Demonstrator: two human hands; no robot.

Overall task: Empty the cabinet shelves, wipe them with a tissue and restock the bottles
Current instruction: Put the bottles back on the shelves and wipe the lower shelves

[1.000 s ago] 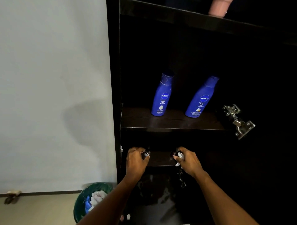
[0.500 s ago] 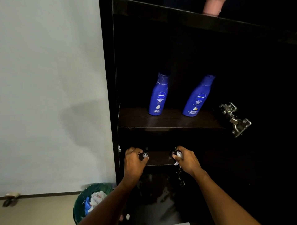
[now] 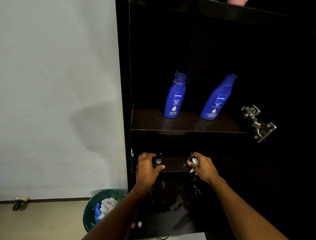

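Bottles: two blue point(image 3: 173, 97) above your hands, left hand point(image 3: 146, 168) open beside one vial point(image 3: 158, 158), right hand point(image 3: 203, 167) gripping tissue point(image 3: 194, 162) and vial point(image 3: 187, 159).

Pink object point(image 3: 236, 2) cut off at top; right hand point(image 3: 203, 167) hides small bottle point(image 3: 187, 159).

I see a cabinet point(image 3: 123, 85) of dark wood-look board, its finish smooth. The middle shelf point(image 3: 184, 125) has a slight sheen and mirrors the two bottles point(image 3: 173, 99) on it, which look like glossy blue plastic with printed labels. The hinge point(image 3: 258, 123) is bright bare metal, shiny. The wall point(image 3: 59, 68) looks matt and pale. The bin point(image 3: 92, 209) seems dark green plastic, with crumpled paper or wrappers inside. The white tissue point(image 3: 195, 162) looks soft and crumpled.
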